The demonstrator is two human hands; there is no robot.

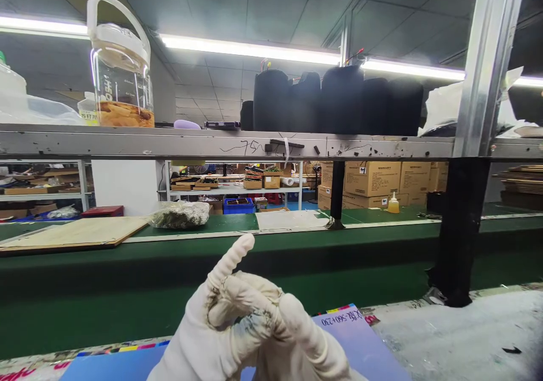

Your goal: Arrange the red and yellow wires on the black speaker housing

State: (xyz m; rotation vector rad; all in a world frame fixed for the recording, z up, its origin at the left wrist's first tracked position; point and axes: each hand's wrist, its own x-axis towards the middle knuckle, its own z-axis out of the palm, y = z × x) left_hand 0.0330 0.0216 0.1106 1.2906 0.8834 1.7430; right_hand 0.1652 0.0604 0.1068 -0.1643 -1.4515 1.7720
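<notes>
Upper left of the frame, a glass jar (121, 81) with a white handle stands on a metal shelf (212, 146). At bottom centre, the white-gloved left hand (199, 336) and white-gloved right hand (305, 341) meet, fingers (231, 256) laced together, one raised, holding nothing that shows. A blue sheet (356, 341) runs sideways beneath both, its marked corner nearer the right hand. Far right, a metal post (487, 70).

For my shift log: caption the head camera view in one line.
Two white-gloved hands clasped above a blue sheet on a green workbench, a glass jar on the shelf beyond.
</notes>
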